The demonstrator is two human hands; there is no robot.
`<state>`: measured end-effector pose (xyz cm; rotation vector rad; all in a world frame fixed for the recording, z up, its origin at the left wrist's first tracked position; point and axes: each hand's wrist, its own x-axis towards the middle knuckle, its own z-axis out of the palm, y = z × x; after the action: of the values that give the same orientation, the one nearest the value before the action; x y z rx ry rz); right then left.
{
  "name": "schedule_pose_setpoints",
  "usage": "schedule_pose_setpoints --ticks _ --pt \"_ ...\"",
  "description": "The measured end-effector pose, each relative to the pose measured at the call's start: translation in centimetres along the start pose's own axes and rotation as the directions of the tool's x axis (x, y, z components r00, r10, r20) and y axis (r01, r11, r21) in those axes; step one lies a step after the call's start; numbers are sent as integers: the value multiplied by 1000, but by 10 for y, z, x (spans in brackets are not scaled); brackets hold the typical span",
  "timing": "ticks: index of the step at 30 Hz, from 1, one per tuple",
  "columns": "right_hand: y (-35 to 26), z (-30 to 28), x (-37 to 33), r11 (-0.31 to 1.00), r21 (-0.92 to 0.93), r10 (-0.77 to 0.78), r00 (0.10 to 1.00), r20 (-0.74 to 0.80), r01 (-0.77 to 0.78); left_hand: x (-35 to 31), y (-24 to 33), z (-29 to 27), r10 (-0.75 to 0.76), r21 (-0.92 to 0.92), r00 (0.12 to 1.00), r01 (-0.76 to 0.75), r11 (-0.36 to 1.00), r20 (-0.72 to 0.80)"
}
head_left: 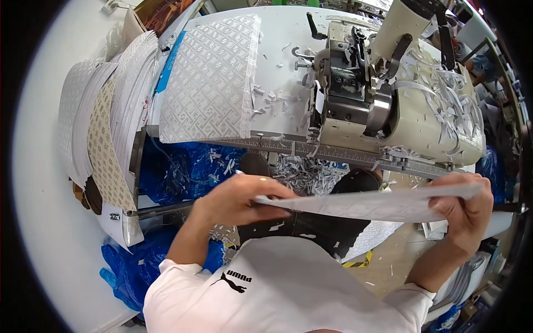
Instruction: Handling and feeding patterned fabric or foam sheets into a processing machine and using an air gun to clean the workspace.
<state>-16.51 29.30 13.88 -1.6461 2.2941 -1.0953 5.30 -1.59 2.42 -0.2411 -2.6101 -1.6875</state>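
My left hand (247, 201) and my right hand (465, 206) are closed on opposite ends of a pale grey patterned sheet (363, 205), held level in front of my body. It is seen almost edge-on, so I cannot tell whether it is one layer or several. A small dark bit shows by my left fingers, too small to name. Beyond my hands, a stack of silver-grey patterned sheets (208, 77) lies on the white table (280, 58). To its right stands a cream-coloured machine (355, 125) with a dark metal head, strewn with white trimmings (444, 105).
A metal ruler strip (333, 151) runs along the table's near edge. More patterned sheets (102, 130) hang curved at the left, one beige. Blue plastic bags (130, 272) lie low on the left. Shredded trimmings (305, 175) are heaped under the table, above my knees.
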Motion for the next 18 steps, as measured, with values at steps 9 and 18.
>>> schedule_pose_setpoints --ticks 9,18 --pt "14 142 25 519 749 678 732 -67 -411 -190 -49 -60 -537 -581 494 76 810 -684" --pt "7 173 54 581 778 610 761 -222 -238 -159 -16 -119 -600 -568 472 227 791 -646"
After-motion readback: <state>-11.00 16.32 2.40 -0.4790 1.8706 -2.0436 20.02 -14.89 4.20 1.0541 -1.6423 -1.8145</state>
